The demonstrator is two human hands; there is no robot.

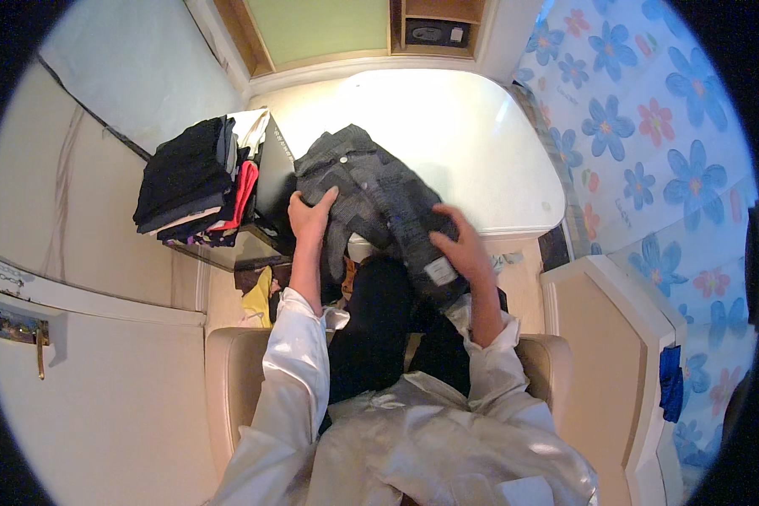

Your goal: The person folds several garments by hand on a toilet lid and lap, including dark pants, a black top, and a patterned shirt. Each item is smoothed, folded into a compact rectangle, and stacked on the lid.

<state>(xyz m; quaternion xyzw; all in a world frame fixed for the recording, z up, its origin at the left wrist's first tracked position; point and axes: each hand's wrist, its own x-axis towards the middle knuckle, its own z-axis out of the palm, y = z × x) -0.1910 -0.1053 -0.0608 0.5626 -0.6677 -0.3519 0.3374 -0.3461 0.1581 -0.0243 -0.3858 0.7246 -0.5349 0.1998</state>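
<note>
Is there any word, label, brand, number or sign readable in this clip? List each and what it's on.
None can be read with certainty.
White label on the dark gray garment: too small and blurred.
Pale marks along the black box beside the folded clothes: too small.
Faint script-like marks on the flowered wall covering: too faint.

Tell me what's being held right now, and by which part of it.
A dark grey garment: the left hand holds its left edge, the right hand its right edge, near the white label.
</note>
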